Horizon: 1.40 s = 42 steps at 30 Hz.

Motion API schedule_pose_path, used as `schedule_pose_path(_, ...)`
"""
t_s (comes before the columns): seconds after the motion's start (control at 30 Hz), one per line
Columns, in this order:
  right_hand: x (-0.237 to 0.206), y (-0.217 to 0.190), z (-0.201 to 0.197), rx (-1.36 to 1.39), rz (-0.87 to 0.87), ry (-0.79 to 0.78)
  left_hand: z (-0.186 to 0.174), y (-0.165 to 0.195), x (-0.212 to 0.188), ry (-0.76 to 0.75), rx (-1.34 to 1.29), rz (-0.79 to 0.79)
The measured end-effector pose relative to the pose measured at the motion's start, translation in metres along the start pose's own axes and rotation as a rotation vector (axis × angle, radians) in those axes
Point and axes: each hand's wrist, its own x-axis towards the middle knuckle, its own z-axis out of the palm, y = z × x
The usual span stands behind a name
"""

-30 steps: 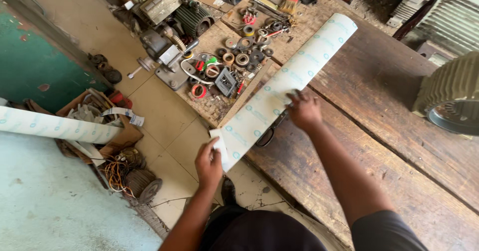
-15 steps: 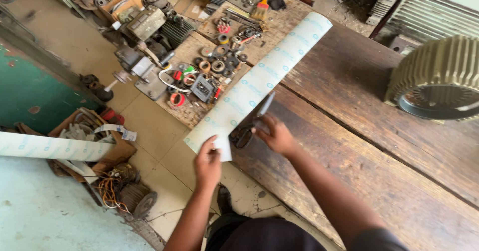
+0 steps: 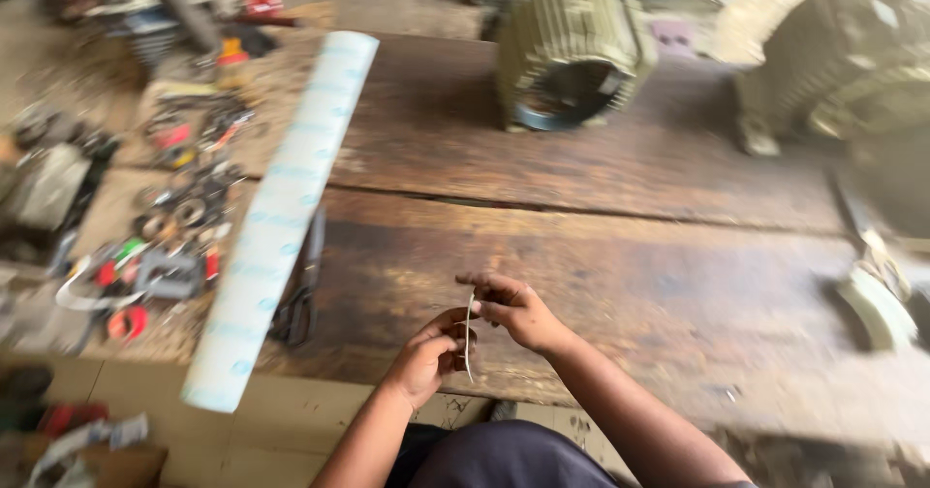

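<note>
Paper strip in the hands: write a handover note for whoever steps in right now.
Left hand: pinching the lower part of a thin paper strip, held on edge.
Right hand: pinching the strip's upper part; both hands are over the near edge of the wooden bench.
Long white roll: lies on the bench's left side, its near end past the edge, untouched.
Scissors: lie beside the roll, put down.
Done: a strip is free of the roll.
Left: cannot tell from this view; the strip is in hand, not set down.
</note>
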Motion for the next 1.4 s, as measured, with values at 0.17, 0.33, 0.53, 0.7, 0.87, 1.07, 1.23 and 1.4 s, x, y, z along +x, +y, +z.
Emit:
schedule_pose_path(0.17,-0.023,0.011,-0.037,0.026,-0.066,0.161,0.050,-0.004,0.036,0.090,0.296,0.057)
schedule_pose_path(0.33,-0.043,0.007,-0.053,-0.199,-0.070,0.345,0.081,0.019,0.055,0.084,0.645,0.473)
schedule_pose_path(0.53,-0.049,0.000,-0.050,0.069,-0.146,0.532,0.111,0.025,0.077,0.062,0.572,0.400)
schedule_pose_path(0.7,-0.058,0.004,-0.045,0.133,-0.121,0.630,0.109,0.011,0.079,0.017,0.496,0.349)
schedule_pose_path(0.87,-0.060,0.000,-0.034,0.155,-0.128,0.715,0.108,0.012,0.086,-0.070,0.456,0.390)
schedule_pose_path(1.07,-0.070,-0.013,-0.034,0.069,-0.133,0.774,0.125,0.015,0.085,-0.105,0.554,0.454)
schedule_pose_path(1.23,-0.079,-0.018,-0.049,0.022,-0.149,0.784,0.140,0.016,0.089,-0.155,0.589,0.426)
schedule_pose_path(1.4,-0.089,-0.018,-0.067,0.008,-0.164,0.737,0.155,0.008,0.095,-0.134,0.597,0.380)
